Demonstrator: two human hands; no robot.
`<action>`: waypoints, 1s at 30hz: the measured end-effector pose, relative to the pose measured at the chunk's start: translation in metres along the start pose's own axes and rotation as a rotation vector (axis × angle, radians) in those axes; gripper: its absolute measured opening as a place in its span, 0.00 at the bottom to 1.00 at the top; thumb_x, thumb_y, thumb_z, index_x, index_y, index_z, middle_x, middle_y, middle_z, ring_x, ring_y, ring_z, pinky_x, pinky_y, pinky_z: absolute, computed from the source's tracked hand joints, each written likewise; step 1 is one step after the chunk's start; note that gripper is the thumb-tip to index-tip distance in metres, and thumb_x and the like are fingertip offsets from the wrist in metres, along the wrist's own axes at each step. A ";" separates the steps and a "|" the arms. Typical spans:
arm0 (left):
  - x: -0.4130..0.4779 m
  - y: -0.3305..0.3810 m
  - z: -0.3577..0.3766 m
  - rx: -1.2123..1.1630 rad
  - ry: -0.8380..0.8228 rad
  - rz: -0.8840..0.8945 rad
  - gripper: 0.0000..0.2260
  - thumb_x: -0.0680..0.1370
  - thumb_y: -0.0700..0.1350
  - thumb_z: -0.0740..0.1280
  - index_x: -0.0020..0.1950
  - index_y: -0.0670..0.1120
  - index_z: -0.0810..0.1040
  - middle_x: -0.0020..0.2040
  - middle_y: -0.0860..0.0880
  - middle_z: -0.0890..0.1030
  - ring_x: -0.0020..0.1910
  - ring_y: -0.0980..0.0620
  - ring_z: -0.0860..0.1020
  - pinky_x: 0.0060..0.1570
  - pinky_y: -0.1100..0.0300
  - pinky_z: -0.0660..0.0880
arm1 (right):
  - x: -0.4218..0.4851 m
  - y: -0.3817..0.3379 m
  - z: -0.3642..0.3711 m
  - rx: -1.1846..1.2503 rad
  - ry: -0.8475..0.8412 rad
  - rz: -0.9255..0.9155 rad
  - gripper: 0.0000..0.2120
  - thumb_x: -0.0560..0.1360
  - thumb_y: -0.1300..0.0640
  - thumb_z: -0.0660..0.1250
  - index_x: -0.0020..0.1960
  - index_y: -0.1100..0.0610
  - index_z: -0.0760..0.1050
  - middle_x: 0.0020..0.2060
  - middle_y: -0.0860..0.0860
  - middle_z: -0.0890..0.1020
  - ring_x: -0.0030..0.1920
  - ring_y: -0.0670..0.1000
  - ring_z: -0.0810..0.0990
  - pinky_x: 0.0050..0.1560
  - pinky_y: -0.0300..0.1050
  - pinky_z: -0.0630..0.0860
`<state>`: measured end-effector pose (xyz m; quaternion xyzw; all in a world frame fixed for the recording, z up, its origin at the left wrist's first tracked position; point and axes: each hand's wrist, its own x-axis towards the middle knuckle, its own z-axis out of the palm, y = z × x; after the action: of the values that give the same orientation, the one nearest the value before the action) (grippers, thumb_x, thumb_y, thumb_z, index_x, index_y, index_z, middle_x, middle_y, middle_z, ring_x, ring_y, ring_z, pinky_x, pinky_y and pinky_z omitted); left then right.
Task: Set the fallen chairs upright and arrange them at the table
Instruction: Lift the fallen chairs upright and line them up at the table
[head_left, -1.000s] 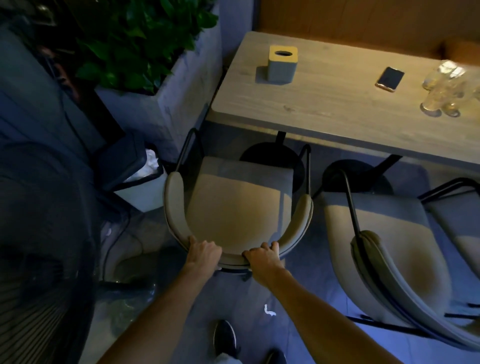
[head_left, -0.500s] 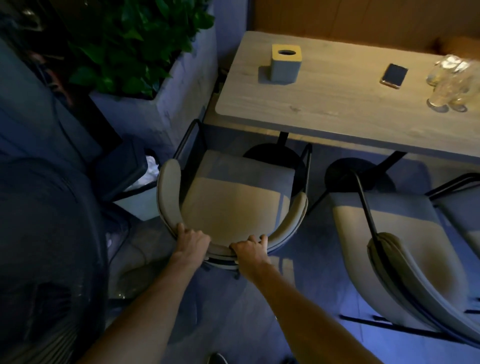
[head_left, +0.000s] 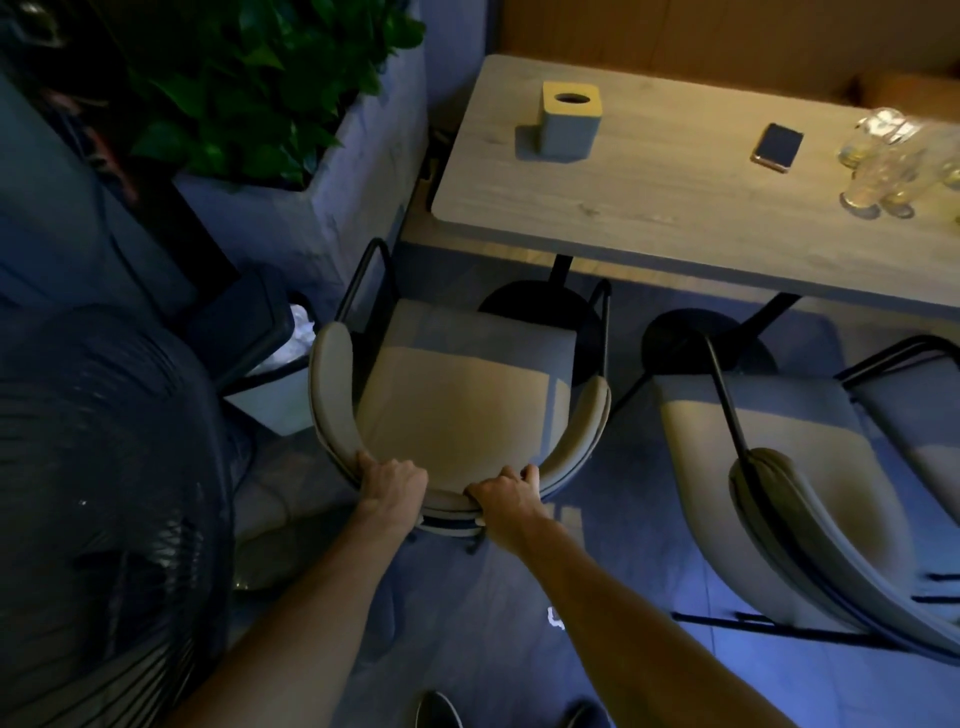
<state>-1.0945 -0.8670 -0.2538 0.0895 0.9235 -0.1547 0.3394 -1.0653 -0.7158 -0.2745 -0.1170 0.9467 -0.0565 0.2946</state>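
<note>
Dim floor by table (head_left: 649, 208): three chairs showing; my left hand (head_left: 392, 480) and right hand (head_left: 506, 496) are both gripping nearest chair (head_left: 457, 415) backrest

Tight on the left, open floor behind

Bin (head_left: 270, 358) and fan (head_left: 104, 509) crowd the chair (head_left: 457, 415); second chair (head_left: 779, 493) blocks the right.

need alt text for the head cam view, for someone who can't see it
Both hands, left hand and right hand, grip the curved backrest of an upright beige chair facing a wooden table. A tissue box, phone and glasses sit on the table; a second chair stands to the right.
</note>
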 end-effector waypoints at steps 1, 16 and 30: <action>-0.001 -0.001 0.001 0.006 0.011 -0.010 0.10 0.77 0.50 0.70 0.57 0.51 0.78 0.56 0.50 0.80 0.59 0.47 0.76 0.68 0.37 0.60 | -0.002 -0.001 0.001 0.007 0.013 -0.008 0.16 0.78 0.57 0.66 0.65 0.47 0.76 0.59 0.51 0.79 0.64 0.56 0.69 0.70 0.63 0.54; -0.008 0.006 0.006 0.004 0.053 -0.050 0.07 0.78 0.39 0.67 0.55 0.49 0.79 0.53 0.50 0.80 0.58 0.47 0.78 0.68 0.32 0.57 | -0.003 0.008 0.005 -0.060 0.065 -0.102 0.17 0.80 0.53 0.64 0.68 0.47 0.73 0.60 0.51 0.80 0.63 0.57 0.71 0.66 0.56 0.60; -0.005 0.007 0.012 0.013 0.085 -0.075 0.09 0.77 0.38 0.68 0.55 0.49 0.80 0.53 0.50 0.81 0.59 0.46 0.78 0.68 0.27 0.52 | -0.003 0.005 0.007 -0.022 0.090 -0.090 0.17 0.79 0.53 0.65 0.67 0.46 0.74 0.60 0.49 0.79 0.63 0.55 0.70 0.65 0.54 0.60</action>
<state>-1.0820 -0.8650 -0.2611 0.0637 0.9388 -0.1693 0.2932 -1.0596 -0.7106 -0.2795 -0.1600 0.9534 -0.0643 0.2474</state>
